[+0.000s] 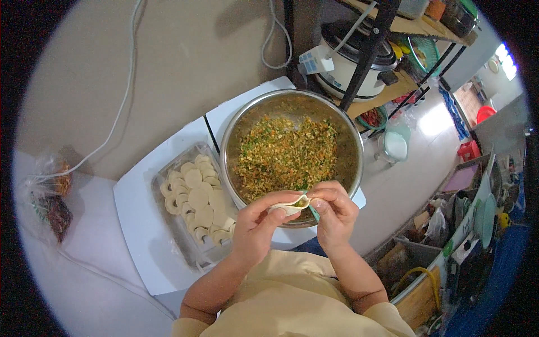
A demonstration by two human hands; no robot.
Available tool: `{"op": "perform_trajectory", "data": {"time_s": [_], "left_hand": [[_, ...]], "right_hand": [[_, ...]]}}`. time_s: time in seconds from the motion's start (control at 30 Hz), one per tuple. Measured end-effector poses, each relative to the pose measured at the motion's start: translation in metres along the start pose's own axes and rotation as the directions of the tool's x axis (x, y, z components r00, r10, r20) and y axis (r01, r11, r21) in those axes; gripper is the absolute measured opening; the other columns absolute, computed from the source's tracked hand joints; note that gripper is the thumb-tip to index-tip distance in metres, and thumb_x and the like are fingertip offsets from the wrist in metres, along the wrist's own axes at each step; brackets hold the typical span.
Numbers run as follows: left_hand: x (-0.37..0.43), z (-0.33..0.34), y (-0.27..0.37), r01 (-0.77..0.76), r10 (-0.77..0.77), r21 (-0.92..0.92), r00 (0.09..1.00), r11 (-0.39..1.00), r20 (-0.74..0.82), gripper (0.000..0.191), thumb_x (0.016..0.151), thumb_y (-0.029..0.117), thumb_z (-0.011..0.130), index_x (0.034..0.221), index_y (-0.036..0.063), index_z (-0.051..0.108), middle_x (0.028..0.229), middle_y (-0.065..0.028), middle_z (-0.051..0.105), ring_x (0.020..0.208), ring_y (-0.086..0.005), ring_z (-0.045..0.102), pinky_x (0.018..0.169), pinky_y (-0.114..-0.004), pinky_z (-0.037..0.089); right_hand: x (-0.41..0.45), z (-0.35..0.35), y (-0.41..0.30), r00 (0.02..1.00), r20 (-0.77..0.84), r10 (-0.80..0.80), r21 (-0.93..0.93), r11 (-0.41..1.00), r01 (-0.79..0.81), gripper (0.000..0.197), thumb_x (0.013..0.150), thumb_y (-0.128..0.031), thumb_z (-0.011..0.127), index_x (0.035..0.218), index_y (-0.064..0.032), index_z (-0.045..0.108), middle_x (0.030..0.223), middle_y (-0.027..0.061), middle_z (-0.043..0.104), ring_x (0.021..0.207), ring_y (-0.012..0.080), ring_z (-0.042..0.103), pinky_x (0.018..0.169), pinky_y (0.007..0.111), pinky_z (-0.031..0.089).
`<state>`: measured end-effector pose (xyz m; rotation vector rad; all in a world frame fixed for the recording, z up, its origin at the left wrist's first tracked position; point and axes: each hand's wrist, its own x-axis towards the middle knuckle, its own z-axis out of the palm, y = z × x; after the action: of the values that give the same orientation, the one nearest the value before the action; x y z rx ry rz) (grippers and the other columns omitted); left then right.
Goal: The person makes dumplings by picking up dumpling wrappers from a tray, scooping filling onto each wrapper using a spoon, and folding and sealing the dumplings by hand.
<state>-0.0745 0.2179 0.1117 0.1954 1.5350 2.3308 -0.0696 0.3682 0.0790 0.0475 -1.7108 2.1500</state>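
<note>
Both hands meet over the near rim of a wide steel bowl (355, 139). Between them is a folded dumpling wrapper (289, 209) with some filling visible in its opening. My left hand (260, 225) supports the wrapper's left end, thumb in front and fingers behind. The fingers of my right hand (337, 215) pinch its right edge. A thin turquoise utensil (314, 213) is also in my right hand, mostly hidden by the fingers. Chopped filling (288, 153) with green and orange bits covers much of the bowl's bottom. Left of the bowl, a clear plastic tray (172, 236) holds overlapping round wrappers and folded dumplings (200, 198).
The bowl and tray rest on a white table (137, 252) against a wall. Beyond the bowl, a black-framed shelf (362, 63) carries a rice cooker (349, 80). A white cable (122, 101) hangs at left. Crates of goods (396, 261) stand at right, near a bucket (393, 145).
</note>
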Motion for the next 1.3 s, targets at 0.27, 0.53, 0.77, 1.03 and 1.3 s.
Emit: {"op": "perform_trajectory", "data": {"time_s": [0.27, 0.53, 0.77, 1.03, 1.3], "left_hand": [[-0.001, -0.003, -0.001, -0.015, 0.014, 0.046, 0.999, 0.999, 0.033, 0.024, 0.093, 0.006, 0.047, 0.114, -0.0041, 0.056, 0.119, -0.0146, 0.054, 0.108, -0.0209, 0.055, 0.093, -0.035, 0.049], [0.000, -0.009, -0.006, -0.053, 0.052, 0.020, 0.998, 0.998, 0.041, 0.022, 0.093, 0.006, 0.048, 0.113, -0.0026, 0.049, 0.118, -0.0148, 0.055, 0.107, -0.0195, 0.055, 0.091, -0.034, 0.049], [-0.002, -0.001, -0.001, -0.014, 0.013, 0.008, 1.000, 1.000, 0.028, 0.017, 0.090, 0.008, 0.051, 0.106, 0.0023, 0.046, 0.116, -0.0192, 0.055, 0.106, -0.0240, 0.056, 0.089, -0.037, 0.051], [-0.002, -0.002, 0.000, -0.045, 0.044, 0.016, 0.997, 0.999, 0.055, 0.017, 0.092, 0.003, 0.050, 0.107, -0.0015, 0.048, 0.119, -0.0171, 0.053, 0.106, -0.0187, 0.055, 0.090, -0.032, 0.049], [-0.004, -0.004, -0.001, -0.066, 0.067, -0.024, 0.997, 0.998, 0.043, 0.017, 0.090, 0.002, 0.052, 0.106, -0.0006, 0.045, 0.118, -0.0165, 0.054, 0.104, -0.0178, 0.056, 0.091, -0.031, 0.048]], "right_hand": [[0.002, -0.001, -0.009, 0.996, 0.086, -0.005, -0.124, 0.992, 0.015, 0.017, 0.075, 0.002, 0.065, 0.092, 0.0001, 0.068, 0.087, 0.0096, 0.063, 0.078, 0.0174, 0.058, 0.069, 0.026, 0.045], [0.001, 0.003, -0.013, 0.997, 0.055, -0.059, -0.136, 0.989, 0.066, 0.009, 0.074, 0.000, 0.066, 0.083, 0.0000, 0.066, 0.083, 0.0095, 0.061, 0.077, 0.0191, 0.057, 0.068, 0.028, 0.044], [0.002, 0.002, -0.011, 0.979, 0.107, -0.176, -0.228, 0.954, 0.196, 0.011, 0.074, -0.003, 0.068, 0.085, -0.0019, 0.069, 0.082, 0.0088, 0.061, 0.078, 0.0203, 0.055, 0.068, 0.029, 0.043], [0.002, 0.003, -0.011, 0.968, 0.152, -0.199, -0.302, 0.923, 0.237, 0.008, 0.074, -0.004, 0.067, 0.082, -0.0027, 0.068, 0.083, 0.0088, 0.060, 0.077, 0.0212, 0.054, 0.068, 0.030, 0.043], [0.001, 0.003, -0.017, 0.957, 0.221, -0.186, -0.301, 0.921, 0.248, 0.010, 0.079, -0.010, 0.065, 0.079, 0.0003, 0.064, 0.080, 0.0081, 0.056, 0.077, 0.0187, 0.051, 0.068, 0.029, 0.040]]}}
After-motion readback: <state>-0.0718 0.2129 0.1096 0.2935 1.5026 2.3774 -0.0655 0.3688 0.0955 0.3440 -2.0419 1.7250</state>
